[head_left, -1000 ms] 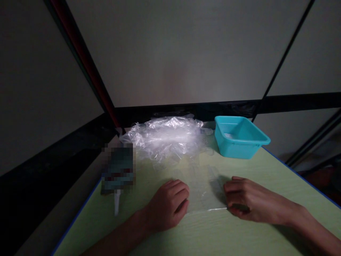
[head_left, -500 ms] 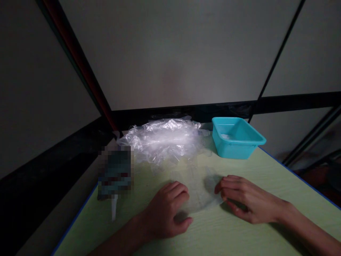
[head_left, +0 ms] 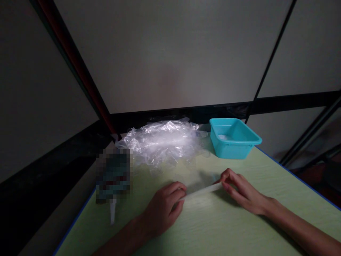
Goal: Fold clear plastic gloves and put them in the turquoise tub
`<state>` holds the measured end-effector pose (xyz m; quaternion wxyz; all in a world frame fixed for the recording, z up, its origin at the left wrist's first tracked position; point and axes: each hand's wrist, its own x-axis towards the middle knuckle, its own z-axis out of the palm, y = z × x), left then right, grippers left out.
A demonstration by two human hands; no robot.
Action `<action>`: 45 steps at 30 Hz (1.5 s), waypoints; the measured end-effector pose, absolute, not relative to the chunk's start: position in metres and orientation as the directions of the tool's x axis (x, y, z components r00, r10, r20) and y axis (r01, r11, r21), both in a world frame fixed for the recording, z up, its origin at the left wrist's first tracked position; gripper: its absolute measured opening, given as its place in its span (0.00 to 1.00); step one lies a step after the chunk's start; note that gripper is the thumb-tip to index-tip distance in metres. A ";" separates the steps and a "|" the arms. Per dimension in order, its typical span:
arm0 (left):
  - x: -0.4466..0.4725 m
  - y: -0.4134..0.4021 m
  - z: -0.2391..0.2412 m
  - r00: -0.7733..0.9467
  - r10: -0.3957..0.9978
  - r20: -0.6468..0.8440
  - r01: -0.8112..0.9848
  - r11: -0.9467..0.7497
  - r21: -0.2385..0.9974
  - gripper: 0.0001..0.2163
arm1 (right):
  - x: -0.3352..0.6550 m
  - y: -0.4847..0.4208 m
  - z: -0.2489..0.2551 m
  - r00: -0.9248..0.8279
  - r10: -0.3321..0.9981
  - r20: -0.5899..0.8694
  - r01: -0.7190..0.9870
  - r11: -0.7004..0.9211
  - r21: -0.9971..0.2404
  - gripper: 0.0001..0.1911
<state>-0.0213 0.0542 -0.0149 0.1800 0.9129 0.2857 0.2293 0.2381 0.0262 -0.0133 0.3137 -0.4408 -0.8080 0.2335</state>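
Observation:
A clear plastic sheet [head_left: 201,191], folded into a narrow strip, stretches between my two hands just above the pale green table [head_left: 213,227]. My left hand [head_left: 163,206] pinches its left end with curled fingers. My right hand [head_left: 239,192] pinches the right end between thumb and fingertips. Both hands rest low on the table near its middle.
A heap of crumpled clear plastic [head_left: 162,142] lies at the far side of the table. To its right stands a turquoise tub [head_left: 233,138] holding something pale. A blurred dark object [head_left: 113,176] sits at the left edge. Dark frame bars and grey panels surround the table.
The flat plastic sheet under my hands has been gathered and folded into a thin strip. Both hands turned from lying flat to pinching its ends and moved slightly away from me.

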 end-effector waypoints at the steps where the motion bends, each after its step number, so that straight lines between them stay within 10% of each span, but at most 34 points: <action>1: -0.022 0.055 -0.016 0.722 0.613 0.320 0.425 -0.759 0.494 0.09 | 0.238 0.027 -0.014 -0.385 0.868 0.315 0.543 0.489 -0.683 0.07; 6: -0.024 0.053 -0.020 0.629 0.733 0.258 0.416 -0.598 0.686 0.07 | 0.231 0.027 -0.012 -0.270 0.940 0.208 0.302 0.288 -0.909 0.11; 10: -0.019 0.052 -0.019 0.630 0.771 -0.095 0.222 -0.061 0.973 0.10 | 0.224 0.031 -0.012 -0.202 0.977 0.073 0.061 0.087 -0.994 0.12; 15: -0.014 0.057 -0.016 0.668 0.687 -0.286 0.006 0.379 0.925 0.12 | 0.221 0.037 -0.016 -0.261 0.939 -0.226 -0.058 -0.249 -0.967 0.13; 25: -0.016 0.068 -0.017 0.337 0.909 -0.244 0.194 0.187 0.963 0.10 | 0.223 0.051 -0.030 -0.183 0.980 -0.080 0.145 -0.053 -0.988 0.13; 31: -0.022 0.076 -0.020 0.198 0.966 0.167 0.321 -0.225 0.920 0.07 | 0.233 0.052 -0.022 -0.110 0.993 0.046 0.369 0.083 -0.926 0.09; 45: -0.025 0.066 -0.030 0.432 0.821 0.375 0.615 -0.571 0.543 0.16 | 0.242 0.046 -0.017 -0.301 0.906 0.297 0.730 0.419 -0.539 0.12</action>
